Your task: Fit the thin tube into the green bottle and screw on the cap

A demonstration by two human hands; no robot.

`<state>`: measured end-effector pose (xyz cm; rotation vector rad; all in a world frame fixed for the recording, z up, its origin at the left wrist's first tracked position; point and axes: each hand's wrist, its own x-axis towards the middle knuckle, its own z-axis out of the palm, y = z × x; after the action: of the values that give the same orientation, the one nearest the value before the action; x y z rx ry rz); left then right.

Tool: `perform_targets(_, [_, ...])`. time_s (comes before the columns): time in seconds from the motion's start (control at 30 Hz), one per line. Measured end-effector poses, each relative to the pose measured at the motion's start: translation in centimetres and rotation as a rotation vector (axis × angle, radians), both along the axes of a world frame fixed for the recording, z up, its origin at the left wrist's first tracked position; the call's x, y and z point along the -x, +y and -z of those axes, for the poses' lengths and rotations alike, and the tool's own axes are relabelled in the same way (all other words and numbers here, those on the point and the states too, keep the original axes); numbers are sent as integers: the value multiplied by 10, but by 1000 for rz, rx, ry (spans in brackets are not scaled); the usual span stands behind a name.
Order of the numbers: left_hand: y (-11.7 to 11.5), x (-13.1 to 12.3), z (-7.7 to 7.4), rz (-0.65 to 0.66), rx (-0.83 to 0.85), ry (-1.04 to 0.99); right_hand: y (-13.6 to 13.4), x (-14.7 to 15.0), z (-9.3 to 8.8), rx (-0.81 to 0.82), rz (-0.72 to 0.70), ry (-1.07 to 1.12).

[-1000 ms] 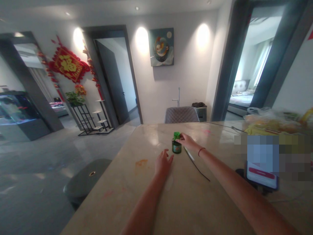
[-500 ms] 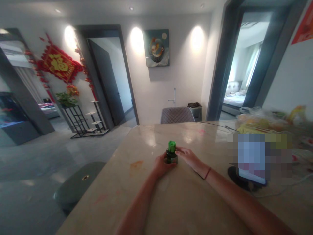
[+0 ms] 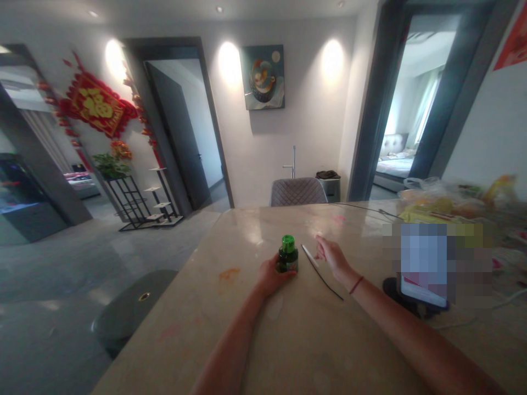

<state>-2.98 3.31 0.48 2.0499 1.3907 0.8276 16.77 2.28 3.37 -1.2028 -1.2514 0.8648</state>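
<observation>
A small dark bottle with a green cap [image 3: 287, 257] stands upright on the beige marble table [image 3: 313, 340]. My left hand [image 3: 269, 274] is wrapped round the bottle's lower part. My right hand [image 3: 332, 257] hovers a little to the right of the bottle with its fingers loosely apart and nothing in them. A thin dark stick with a pale tip [image 3: 319, 267] lies on the table between the bottle and my right hand.
A phone on a dark stand [image 3: 414, 293] sits at the right, with plastic bags of food [image 3: 448, 206] behind it. A grey padded chair [image 3: 297, 191] stands at the table's far end. A round dark stool [image 3: 132, 310] is at the left edge.
My left hand reached forward and closed round the bottle. My right hand let go of the cap and drew off to the right, uncovering the stick.
</observation>
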Motion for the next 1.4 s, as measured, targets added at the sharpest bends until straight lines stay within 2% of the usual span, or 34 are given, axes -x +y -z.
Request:
perform_targets(0.07, [-1, -2, 1, -13, -94, 161, 4, -7, 8, -2, 66, -205])
perform_targets(0.17, [-1, -8, 4, -227, -212, 387, 10, -15, 26, -1, 136, -564])
perform_targets(0.23, [-1, -11, 6, -335, -213, 476, 13, -17, 38, -27, 108, -701])
perform_targets(0.27, [-1, -12, 6, -346, -202, 500, 15, -17, 44, -50, 79, -736])
perform_targets(0.37, [-1, -12, 6, -290, -206, 508, 21, -15, 56, -103, 27, -777])
perform_targets(0.47, [-1, -10, 6, -239, -224, 488, 27, -9, 60, -105, 25, -812])
perform_targets(0.63, [0, -7, 7, -200, -238, 479, 44, 3, 58, -50, 62, -887])
perform_targets(0.77, [-1, -7, 6, -209, -217, 497, 62, 8, 56, -21, 131, -805])
perform_targets(0.87, [-2, -8, 5, -195, -233, 472, 71, 4, 54, -20, 113, -738])
perform_targets(0.97, [0, -9, 2, -213, -243, 336, 71, -6, 47, -25, 67, -702])
perform_targets(1.03, [2, -8, -1, -253, -169, 144, 63, -16, 39, 2, 47, -564])
perform_targets(1.1, [4, -5, -7, -230, 34, -140, 49, -25, 30, 56, -22, -335])
perform_targets(1.13, [4, -3, -10, -173, 172, -297, 41, -30, 26, 87, -92, -206])
perform_targets(1.23, [1, 4, -21, 162, 575, -652, 19, -39, 22, 169, -371, 97])
perform_targets(1.33, [-5, 8, -27, 311, 795, -718, 7, -44, 29, 353, -634, 366])
perform_targets(1.4, [-8, 7, -27, 337, 880, -684, 6, -44, 35, 457, -696, 425])
